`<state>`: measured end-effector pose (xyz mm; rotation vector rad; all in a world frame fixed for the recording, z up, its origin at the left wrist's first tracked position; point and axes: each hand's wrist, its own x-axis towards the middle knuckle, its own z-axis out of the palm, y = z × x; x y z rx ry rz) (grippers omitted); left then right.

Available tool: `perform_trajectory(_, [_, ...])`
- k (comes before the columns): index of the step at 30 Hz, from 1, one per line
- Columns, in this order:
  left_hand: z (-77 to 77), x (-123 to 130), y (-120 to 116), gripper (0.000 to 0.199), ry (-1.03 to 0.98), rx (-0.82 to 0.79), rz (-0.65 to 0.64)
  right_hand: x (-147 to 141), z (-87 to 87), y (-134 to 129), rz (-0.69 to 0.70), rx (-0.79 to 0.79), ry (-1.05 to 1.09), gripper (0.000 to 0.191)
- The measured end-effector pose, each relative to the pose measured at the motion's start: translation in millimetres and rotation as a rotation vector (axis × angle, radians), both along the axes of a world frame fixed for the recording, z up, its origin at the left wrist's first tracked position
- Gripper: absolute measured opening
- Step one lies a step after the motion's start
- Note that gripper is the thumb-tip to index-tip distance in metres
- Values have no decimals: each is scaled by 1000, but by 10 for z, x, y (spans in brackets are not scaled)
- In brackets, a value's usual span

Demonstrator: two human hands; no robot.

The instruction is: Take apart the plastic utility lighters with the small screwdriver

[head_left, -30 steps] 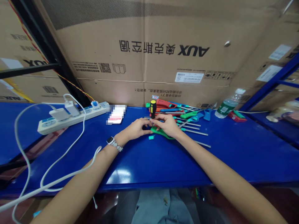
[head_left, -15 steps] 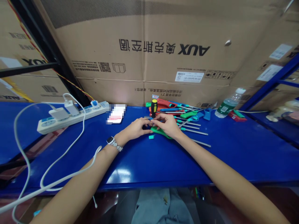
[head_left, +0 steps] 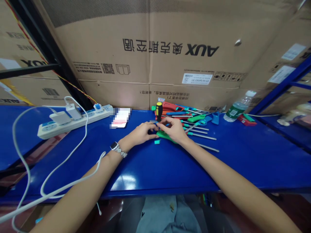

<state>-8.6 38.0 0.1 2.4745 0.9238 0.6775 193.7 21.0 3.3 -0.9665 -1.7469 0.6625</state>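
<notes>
Watching this from my end, I'd worry most about the screwdriver slipping. It stands nearly upright with its black-and-yellow handle up. The right hand has thumb and fingertips pinched together low on it, below the handle, so a hard twist could tip the top over, imo. I can't see the tip, it's buried behind the fingers, so no clue how well it's seated.

The left hand is loosely curled, thumb against the near end of the green handle. Can't tell whether it really grips it. That handle lies on the blue table under both hands, and if the thumb is all that steadies it, it could roll and the tip could skate into the left fingers.

Other snags: the small teal cap sits loose just on the near side, easy to flick away with a wrist. And the white cable crosses the left forearm in view, so it might catch on a sudden pull.
</notes>
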Motion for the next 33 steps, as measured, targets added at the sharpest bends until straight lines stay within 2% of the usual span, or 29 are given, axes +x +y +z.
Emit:
perform_trajectory(4, [-23,-3,14,21,-1,-9,6,39,-16,10,30,-10,-19,20])
perform_trajectory(11, [8,9,-5,17,19,33,-3,-44,-73,12,-1,-58,89,24])
perform_trajectory(14, [-2,12,6,18,17,38,-8,-31,-82,15,-2,-58,72,26])
perform_trajectory(21, [-59,-16,31,20,-20,-9,-9,0,-41,-1,10,-67,66,28])
perform_trajectory(27, [-23,15,-33,24,-50,22,-2,-23,-9,-35,1,-70,125,30])
perform_trajectory(33, [32,60,-76,4,-114,29,-24,-78,-40,-79,10,-186,326,38])
